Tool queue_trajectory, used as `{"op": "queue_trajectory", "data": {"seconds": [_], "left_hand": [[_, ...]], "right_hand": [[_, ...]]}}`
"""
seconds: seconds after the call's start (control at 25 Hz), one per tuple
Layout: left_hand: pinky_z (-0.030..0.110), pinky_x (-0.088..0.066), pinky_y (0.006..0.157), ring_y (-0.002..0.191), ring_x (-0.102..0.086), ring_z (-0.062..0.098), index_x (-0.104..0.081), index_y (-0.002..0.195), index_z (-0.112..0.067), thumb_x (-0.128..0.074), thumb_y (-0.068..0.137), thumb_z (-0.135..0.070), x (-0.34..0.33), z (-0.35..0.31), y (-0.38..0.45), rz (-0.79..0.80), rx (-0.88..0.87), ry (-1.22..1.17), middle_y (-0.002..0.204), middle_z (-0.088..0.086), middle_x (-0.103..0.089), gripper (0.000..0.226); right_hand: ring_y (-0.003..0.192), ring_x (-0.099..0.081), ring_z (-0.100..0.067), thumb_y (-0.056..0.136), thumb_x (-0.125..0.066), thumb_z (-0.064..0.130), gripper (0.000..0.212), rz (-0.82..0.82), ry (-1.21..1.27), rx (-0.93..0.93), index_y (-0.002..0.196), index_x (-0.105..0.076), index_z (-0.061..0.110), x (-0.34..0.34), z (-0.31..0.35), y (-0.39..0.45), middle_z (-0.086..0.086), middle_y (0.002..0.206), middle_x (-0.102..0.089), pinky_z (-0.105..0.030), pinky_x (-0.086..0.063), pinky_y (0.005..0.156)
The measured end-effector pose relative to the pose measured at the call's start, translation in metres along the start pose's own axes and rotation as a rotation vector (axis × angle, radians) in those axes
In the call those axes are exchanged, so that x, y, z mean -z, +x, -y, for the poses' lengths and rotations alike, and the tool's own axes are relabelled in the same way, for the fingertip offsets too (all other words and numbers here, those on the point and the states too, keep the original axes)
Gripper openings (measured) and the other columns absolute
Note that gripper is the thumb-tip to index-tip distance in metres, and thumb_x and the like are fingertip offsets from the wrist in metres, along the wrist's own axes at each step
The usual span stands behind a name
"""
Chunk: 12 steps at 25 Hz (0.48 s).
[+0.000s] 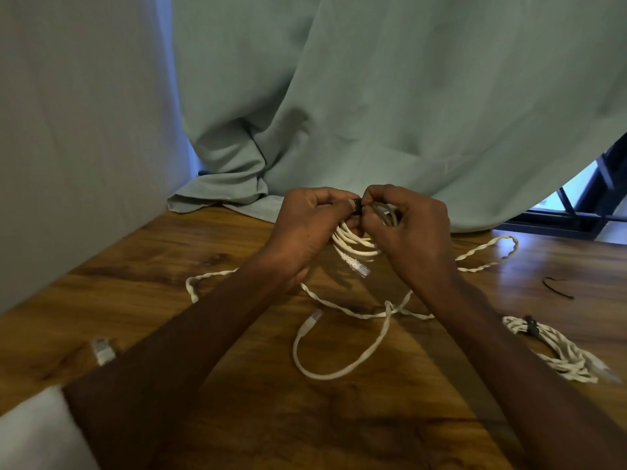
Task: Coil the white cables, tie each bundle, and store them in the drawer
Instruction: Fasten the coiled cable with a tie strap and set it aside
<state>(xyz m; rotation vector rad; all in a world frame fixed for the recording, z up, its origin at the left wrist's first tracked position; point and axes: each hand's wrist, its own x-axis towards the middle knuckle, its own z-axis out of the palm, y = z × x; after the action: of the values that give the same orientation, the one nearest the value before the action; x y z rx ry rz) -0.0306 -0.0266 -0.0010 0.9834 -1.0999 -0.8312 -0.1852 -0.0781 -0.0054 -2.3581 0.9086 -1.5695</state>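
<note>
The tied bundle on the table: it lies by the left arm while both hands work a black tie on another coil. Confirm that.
Wrong side. The head view shows the tied bundle lying on the table by the right arm, not the left. The rest holds: the left hand and right hand work a black tie on another coil.

The bench [142,262] was a brown wood-grain top with a glossy sheen. A loose white twisted cable [342,308] sprawled across its middle, one looped end with a clear plug [314,317] lying toward the near edge and another stretch curling toward the far right. Near the right edge lay a coiled white cable bundle [556,351] bound by a dark tie [530,325]. Beyond it sat a thin loose black tie [558,288]. A second clear plug [102,349] rested near the left edge. Folded pale green curtain cloth [220,195] spilled onto the far left corner.
</note>
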Motion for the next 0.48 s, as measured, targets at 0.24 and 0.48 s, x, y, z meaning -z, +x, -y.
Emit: {"op": "queue_trajectory", "data": {"seconds": [0.24, 0.48], "left_hand": [[0.029, -0.064, 0.070, 0.077, -0.077, 0.025, -0.076, 0.108, 0.002, -0.066, 0.097, -0.004, 0.0002, 0.0034, -0.0002, -0.025, 0.066, -0.037, 0.092, 0.021, -0.078, 0.016], [0.033, -0.065, 0.078, 0.082, -0.078, 0.026, -0.074, 0.113, 0.003, -0.064, 0.098, -0.004, 0.0004, 0.0024, 0.0003, 0.007, 0.138, -0.115, 0.095, 0.021, -0.079, 0.019]], "right_hand": [[0.088, -0.070, -0.001, 0.086, -0.082, 0.013, 0.023, 0.087, 0.035, -0.044, 0.105, -0.073, 0.022, 0.0058, -0.0021, 0.0039, 0.016, 0.094, -0.073, -0.019, -0.059, 0.076], [0.085, -0.071, 0.001, 0.088, -0.080, 0.011, 0.016, -0.040, 0.031, -0.033, 0.100, -0.077, 0.021, 0.0023, -0.0013, -0.0001, 0.022, 0.088, -0.072, -0.022, -0.059, 0.076]]}}
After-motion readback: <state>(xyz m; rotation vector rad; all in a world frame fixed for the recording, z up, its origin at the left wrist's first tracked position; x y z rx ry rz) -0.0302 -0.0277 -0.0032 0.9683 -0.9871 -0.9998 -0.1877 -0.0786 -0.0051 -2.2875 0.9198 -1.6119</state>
